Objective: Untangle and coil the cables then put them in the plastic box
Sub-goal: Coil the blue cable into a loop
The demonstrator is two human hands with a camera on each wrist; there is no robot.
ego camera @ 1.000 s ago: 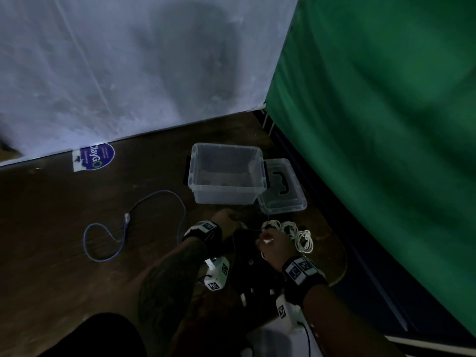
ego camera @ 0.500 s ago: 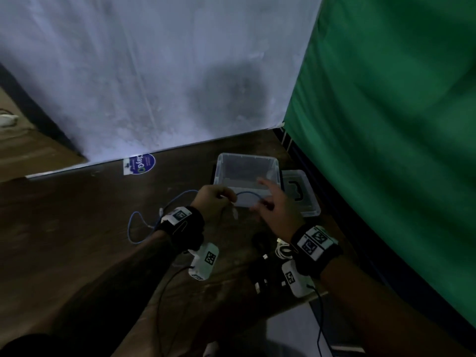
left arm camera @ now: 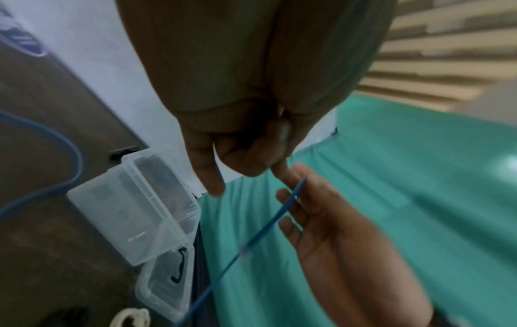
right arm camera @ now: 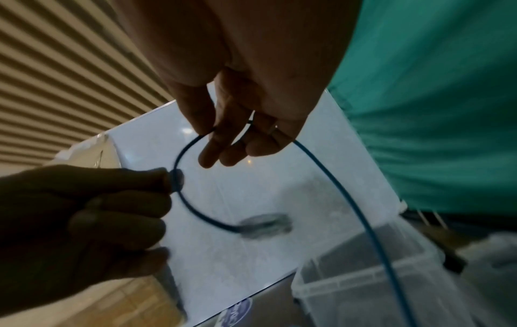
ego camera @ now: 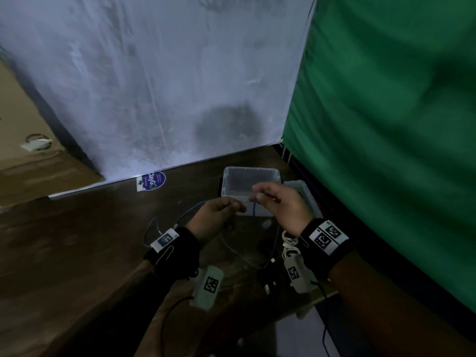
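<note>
— Where is the blue cable (ego camera: 255, 208) right now?

— Lifted off the tabletop (ego camera: 77, 253), stretched between both hands just in front of the plastic box (ego camera: 251, 173). From the right hand it hangs down toward the near edge; the rest trails left of the left wrist and lies in loops on the wood.

— And the left hand (ego camera: 219, 215)? What is its grip doing?

— Its fingers are curled, and the right wrist view shows thumb and forefinger pinching the cable (right arm camera: 179, 194) where a short arc bends round. A blurred plug dangles below that arc.

— The right hand (ego camera: 280, 204)?

— It holds the cable too. In the right wrist view the line passes between its fingers (right arm camera: 212, 141) and comes out on the other side, dropping away toward the box (right arm camera: 363, 276). The left wrist view shows the same strand (left arm camera: 279, 212) lying across the right hand's (left arm camera: 321, 221) loosely bent fingers.

— Is the box open?

— Yes, it stands open at the far side of the tabletop, near the white backdrop (ego camera: 154, 86). Its lid (ego camera: 304, 191) lies just to the right, beside the green curtain (ego camera: 386, 124). I cannot tell whether anything lies inside.

— Other cables?

— A white cable (ego camera: 288, 240) lies coiled on the tabletop under the right wrist, with dark cable ends close beside it. A blue round sticker (ego camera: 153, 180) sits at the backdrop's foot, left of the box.
</note>
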